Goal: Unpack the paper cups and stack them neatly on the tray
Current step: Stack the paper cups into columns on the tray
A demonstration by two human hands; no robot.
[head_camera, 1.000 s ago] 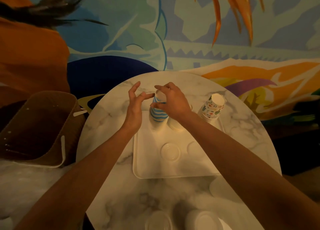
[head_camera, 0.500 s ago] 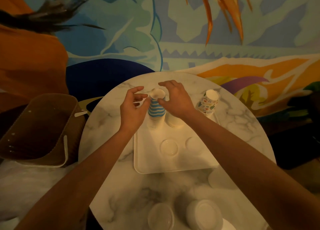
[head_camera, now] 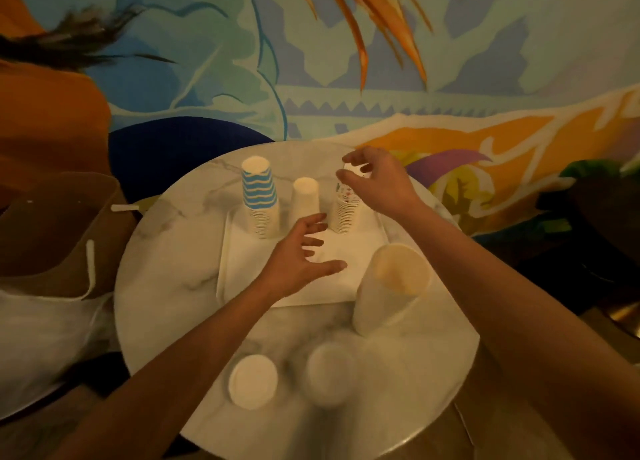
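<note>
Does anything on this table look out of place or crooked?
The large white stack stands off the tray, by its near right corner, and seems to lean, though the wide lens may exaggerate that. Nothing looks spilled or crushed.

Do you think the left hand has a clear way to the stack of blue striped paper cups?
Probably yes: the left hand hovers open over the white tray, only bare tray between it and the stack of blue striped paper cups; the plain white stack stands aside.

Dim, warm yellowish light mutes every colour. The nearest white paper cup stack [head_camera: 327,373] on the round marble table [head_camera: 166,286] is smeared by blur. Wide-angle distortion curves the edges.
</note>
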